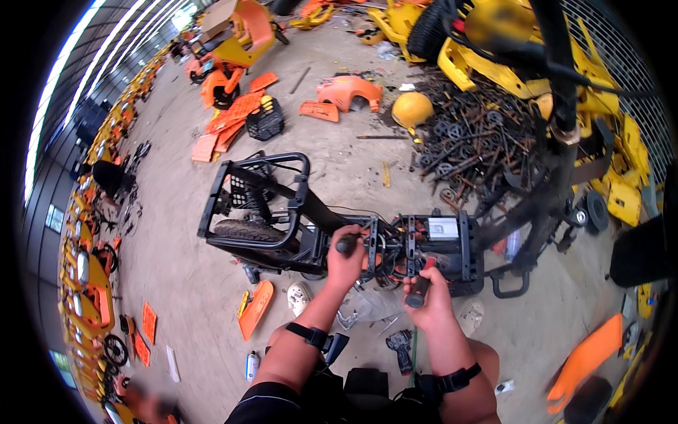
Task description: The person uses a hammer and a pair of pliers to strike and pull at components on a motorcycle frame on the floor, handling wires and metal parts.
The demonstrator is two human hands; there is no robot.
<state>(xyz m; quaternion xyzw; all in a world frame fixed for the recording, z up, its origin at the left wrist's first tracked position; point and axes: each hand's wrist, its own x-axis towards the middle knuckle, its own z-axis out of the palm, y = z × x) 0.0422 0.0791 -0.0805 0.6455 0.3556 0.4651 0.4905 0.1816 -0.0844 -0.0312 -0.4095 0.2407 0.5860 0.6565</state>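
Observation:
In front of me stands a stripped black scooter frame point(304, 201) with its rear wheel point(247, 230) on the left. My left hand point(344, 260) is closed round a tool with a black grip point(347, 244), over the middle of the frame. Its working end is hidden. My right hand point(432, 300) is closed round a red-and-black screwdriver-like handle point(419, 288), by the near side of the frame. Where its tip meets the frame I cannot make out. Beside that handle, a silver box point(443, 227) and cables sit within the frame.
A cordless drill point(400, 351) and a spray can point(252, 366) are on the floor near me. Orange panels point(256, 309) lie to the left. Beyond the frame are a heap of dark metal parts point(480, 134) and a yellow helmet point(412, 109). Scooters point(92, 290) line the left wall.

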